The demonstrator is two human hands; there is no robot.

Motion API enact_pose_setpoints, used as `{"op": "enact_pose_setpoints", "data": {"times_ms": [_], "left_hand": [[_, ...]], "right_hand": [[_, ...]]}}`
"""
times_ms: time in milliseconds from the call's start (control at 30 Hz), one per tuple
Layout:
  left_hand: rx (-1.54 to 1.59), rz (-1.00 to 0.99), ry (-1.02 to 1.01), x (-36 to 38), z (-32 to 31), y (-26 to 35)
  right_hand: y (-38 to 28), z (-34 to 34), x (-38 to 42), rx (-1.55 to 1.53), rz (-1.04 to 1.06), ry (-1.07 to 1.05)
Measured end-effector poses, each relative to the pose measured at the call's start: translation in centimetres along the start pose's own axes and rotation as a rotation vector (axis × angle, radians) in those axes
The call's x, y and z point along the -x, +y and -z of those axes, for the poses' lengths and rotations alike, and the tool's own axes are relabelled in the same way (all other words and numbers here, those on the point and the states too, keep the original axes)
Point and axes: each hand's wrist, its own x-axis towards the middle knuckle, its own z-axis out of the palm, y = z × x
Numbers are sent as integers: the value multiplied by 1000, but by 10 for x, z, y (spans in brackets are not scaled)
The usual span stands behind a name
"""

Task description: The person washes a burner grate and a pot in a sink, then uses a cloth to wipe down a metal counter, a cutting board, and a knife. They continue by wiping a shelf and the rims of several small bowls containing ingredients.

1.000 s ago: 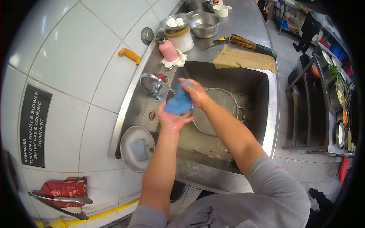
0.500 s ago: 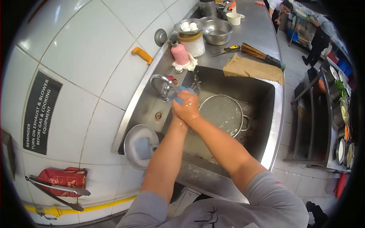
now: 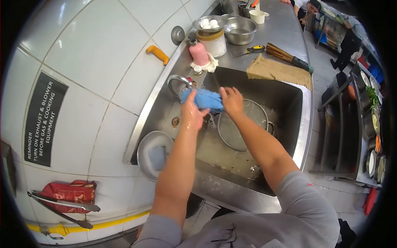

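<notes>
One blue cloth [image 3: 202, 99] between left grip [image 3: 192, 115] and right grip [image 3: 233, 101]! One faucet [image 3: 177, 79] right beside them, one round vessel [image 3: 243, 125] lower down; beyond, one pink bottle [image 3: 199, 53], one scraper [image 3: 255, 48], one brush [image 3: 289, 58], one tan cloth [image 3: 279, 72]; left of both, one sponge [image 3: 157, 157], one pair of tongs [image 3: 62, 203]!

The person wears a grey top [image 3: 264, 225] with short, loose sleeves; thin dark lines [image 3: 230, 234] mark its front; a small red spot [image 3: 310, 184] shows near one sleeve; the left hand [image 3: 191, 113] and right hand [image 3: 232, 102] are bare.
</notes>
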Motion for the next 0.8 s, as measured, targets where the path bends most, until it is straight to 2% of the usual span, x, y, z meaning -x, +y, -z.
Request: {"op": "enact_pose_setpoints", "data": {"times_ms": [67, 100, 133, 167, 200, 233, 267, 300, 333, 367, 400, 467, 533, 567, 600, 667, 700, 733, 800], "left_hand": [[-316, -47, -135, -8, 3, 15], [-454, -84, -45, -7, -1, 16], [-454, -82, -46, -8, 2, 17], [-335, -195, -154, -7, 8, 20], [-216, -308, -258, -4, 14, 21], [-221, -312, -251, 8, 15, 26], [-23, -364, -320, 28, 14, 35], [176, -413, -393, 43, 14, 40], [174, -419, -394, 30, 28, 23], [216, -335, -147, -2, 51, -9], [257, -246, 99, -16, 63, -30], [-540, 259, 243, -7, 63, -44], [-947, -229, 214, -23, 78, -101], [-1238, -552, 350, -30, 69, -106], [-1237, -552, 338, -38, 67, -105], [-906, -666, 127, -39, 44, -65], [-803, -626, 89, -54, 45, -61], [-804, -624, 75, -59, 42, -48], [-1007, -463, -59, -57, 35, -17]], "right_hand": [[-23, -2, 8, -335, 392, 232], [-34, 2, 12, -331, 393, 235], [-51, 15, 20, -582, 414, -54], [-58, 20, 24, -830, 422, -350], [-55, 20, 21, -837, 417, -352], [-50, 20, 9, -495, 384, -494], [-45, 16, -4, -147, 349, -621], [-40, 10, -14, -153, 356, -621], [-30, -2, -24, -52, 267, -630], [-27, -7, -30, 51, 176, -636], [-32, -5, -28, 52, 180, -633], [-50, 6, -19, -115, 215, -387], [-71, 20, -7, -148, 244, -391], [-71, 16, -4, -380, 138, -507], [-68, 13, -4, -613, 28, -619], [-46, 7, -8, -668, -46, -626], [-31, 5, -11, -727, -115, -639], [-15, 5, -15, -787, -181, -652], [6, 8, -19, -911, -309, -684]]}}
